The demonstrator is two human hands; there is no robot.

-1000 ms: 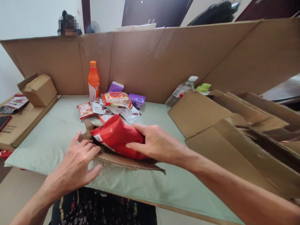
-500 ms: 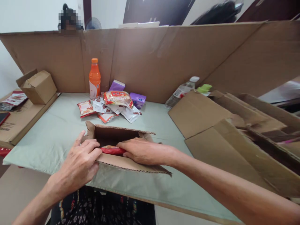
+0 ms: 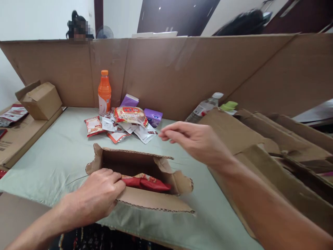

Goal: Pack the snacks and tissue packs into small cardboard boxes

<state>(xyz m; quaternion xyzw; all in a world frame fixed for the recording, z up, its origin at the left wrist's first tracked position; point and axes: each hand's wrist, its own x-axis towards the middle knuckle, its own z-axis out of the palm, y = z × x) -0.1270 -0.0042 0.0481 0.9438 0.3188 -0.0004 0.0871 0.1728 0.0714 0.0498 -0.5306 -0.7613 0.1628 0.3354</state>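
A small open cardboard box (image 3: pixel 153 199) stands on the pale green table cover, and a red snack bag (image 3: pixel 147 182) lies inside it. My left hand (image 3: pixel 100 196) grips the box's near flap at its left corner. My right hand (image 3: pixel 194 140) hovers above the table beyond the box, fingers loosely apart and holding nothing, pointing toward a pile of snack packets (image 3: pixel 125 121). An orange drink bottle (image 3: pixel 104 92) and two purple cartons (image 3: pixel 153 117) stand beside the pile.
A tall cardboard wall (image 3: pixel 182 73) runs along the back of the table. Flattened cardboard sheets (image 3: pixel 273 146) are stacked at the right, with a clear water bottle (image 3: pixel 205 107) lying behind them. A small closed box (image 3: pixel 39 100) sits at far left. A person is behind the wall.
My right hand pushed the red bag down into the box, let go and lifted out toward the snack pile. My left hand shifted to grip the box's near flap.
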